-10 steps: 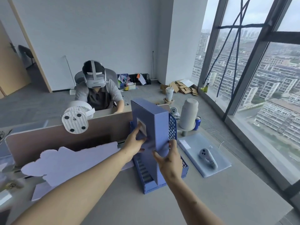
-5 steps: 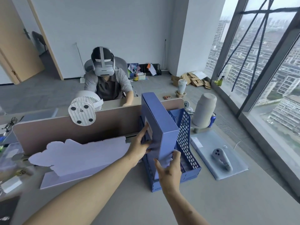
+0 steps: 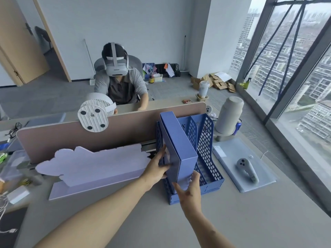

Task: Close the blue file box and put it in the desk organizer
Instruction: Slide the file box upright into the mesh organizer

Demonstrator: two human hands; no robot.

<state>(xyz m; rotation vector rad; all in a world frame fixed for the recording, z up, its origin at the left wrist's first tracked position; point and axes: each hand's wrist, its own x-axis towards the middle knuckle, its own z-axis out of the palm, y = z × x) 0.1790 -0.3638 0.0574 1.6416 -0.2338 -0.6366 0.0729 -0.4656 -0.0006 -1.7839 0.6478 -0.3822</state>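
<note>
The blue file box (image 3: 179,145) is closed and stands upright in the leftmost slot of the blue mesh desk organizer (image 3: 206,147). It leans slightly back. My left hand (image 3: 157,167) presses flat on the box's left side, fingers between box and organizer wall. My right hand (image 3: 189,190) grips the box's near lower spine from the front, thumb on the left and fingers on the right. The organizer's two right slots hold nothing that I can see.
A pink partition (image 3: 89,136) runs behind the organizer with a white fan (image 3: 95,117) clipped on it. A person in a headset sits beyond. To the right lie a grey mat (image 3: 232,151) with a controller (image 3: 247,169), a grey cylinder (image 3: 229,115) and a can. A blurred lilac shape (image 3: 93,165) lies left.
The file box has gone lower and deeper into the organizer's left slot. Both hands followed it down, and the view shifted so the organizer sits more to the right.
</note>
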